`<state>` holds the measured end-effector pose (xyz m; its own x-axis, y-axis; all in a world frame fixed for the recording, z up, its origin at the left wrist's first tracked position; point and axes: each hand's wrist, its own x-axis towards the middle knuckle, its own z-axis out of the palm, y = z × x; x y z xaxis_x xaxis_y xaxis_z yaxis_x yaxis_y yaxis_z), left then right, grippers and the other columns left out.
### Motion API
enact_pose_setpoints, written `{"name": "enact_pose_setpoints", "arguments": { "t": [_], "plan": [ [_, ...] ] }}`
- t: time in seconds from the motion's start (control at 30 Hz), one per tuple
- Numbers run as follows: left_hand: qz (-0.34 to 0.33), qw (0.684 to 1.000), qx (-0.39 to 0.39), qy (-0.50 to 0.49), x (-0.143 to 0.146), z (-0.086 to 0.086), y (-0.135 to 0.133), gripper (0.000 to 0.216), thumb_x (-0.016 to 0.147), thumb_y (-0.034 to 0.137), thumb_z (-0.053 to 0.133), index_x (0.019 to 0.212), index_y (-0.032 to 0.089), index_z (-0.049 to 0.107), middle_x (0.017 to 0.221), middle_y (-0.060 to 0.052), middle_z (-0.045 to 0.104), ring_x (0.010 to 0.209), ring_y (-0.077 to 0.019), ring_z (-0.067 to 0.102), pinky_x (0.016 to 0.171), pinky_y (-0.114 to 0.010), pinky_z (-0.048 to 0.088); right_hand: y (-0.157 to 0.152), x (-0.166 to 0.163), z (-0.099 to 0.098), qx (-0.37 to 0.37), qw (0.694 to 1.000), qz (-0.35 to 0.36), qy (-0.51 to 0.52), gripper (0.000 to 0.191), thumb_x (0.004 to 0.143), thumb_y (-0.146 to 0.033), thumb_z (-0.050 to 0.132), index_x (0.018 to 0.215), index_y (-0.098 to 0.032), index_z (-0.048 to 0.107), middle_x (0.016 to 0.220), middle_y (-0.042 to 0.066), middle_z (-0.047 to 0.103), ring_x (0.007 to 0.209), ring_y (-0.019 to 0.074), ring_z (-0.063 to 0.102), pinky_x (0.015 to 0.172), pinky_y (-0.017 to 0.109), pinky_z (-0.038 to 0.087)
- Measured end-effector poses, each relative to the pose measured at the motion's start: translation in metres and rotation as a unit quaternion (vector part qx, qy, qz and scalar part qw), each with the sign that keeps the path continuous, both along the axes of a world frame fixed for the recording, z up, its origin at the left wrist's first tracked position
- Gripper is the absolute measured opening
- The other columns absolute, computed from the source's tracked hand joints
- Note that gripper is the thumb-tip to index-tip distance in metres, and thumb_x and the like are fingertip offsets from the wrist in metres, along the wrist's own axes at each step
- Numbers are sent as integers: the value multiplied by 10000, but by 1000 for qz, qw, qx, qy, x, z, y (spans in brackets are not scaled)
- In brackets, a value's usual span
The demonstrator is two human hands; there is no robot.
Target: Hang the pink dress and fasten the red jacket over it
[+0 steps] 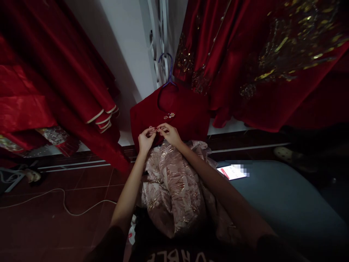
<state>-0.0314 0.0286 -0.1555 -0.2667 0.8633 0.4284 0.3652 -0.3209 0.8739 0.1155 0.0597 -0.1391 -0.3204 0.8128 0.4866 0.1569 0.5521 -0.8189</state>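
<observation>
Head cam: L hand [147,139] & R hand [170,134] pinched closed on trim [156,129], front of red top [188,109], frame ctr.
I'd judge top soft, light; trim prob. slippery, fragile, so I'd take it lightly by its edges.

2 hands [146,139] [170,135] at red garment [188,109]

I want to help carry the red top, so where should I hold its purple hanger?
Probably by the thin neck of the hanger, just below its hook, reaching from the front. The neck stands bare above the red top, while the hook curls at white metal bars and the lower part mostly disappears inside the top.
</observation>
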Motion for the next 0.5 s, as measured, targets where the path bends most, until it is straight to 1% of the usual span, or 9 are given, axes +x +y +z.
{"name": "enact_pose_setpoints", "arguments": {
  "t": [0.17,0.27,0.37,0.5],
  "plan": [
    [9,999,-1,32,-1,-1,0,272,760,270,604,995,161,684,974,-65,712,843,-151,673,805,-286,543,-1,0,1,26,1000,-4,-13,187,818,-260,522,958,-190,624,927,44,636,780,123,603,627,213,511],
    [8,1000,4,24,1,-1,0,295,757,288,617,1015,156,676,989,-75,707,836,-151,673,802,-287,545,-2,1,2,36,999,7,-22,200,823,-242,515,976,-191,632,957,49,631,797,125,599,630,211,513],
    [5,1000,8,11,2,1,-1,317,756,316,629,1025,153,673,987,-78,707,825,-149,673,795,-286,548,-2,2,3,35,999,0,-26,203,822,-227,519,987,-194,633,963,48,636,794,126,598,630,215,514],
    [4,1000,10,27,2,4,-2,281,777,333,611,987,162,689,989,-72,707,836,-148,670,799,-283,543,-2,1,2,37,999,-4,-31,187,826,-229,518,971,-196,630,983,50,635,794,126,598,631,217,515]
  ]
}}
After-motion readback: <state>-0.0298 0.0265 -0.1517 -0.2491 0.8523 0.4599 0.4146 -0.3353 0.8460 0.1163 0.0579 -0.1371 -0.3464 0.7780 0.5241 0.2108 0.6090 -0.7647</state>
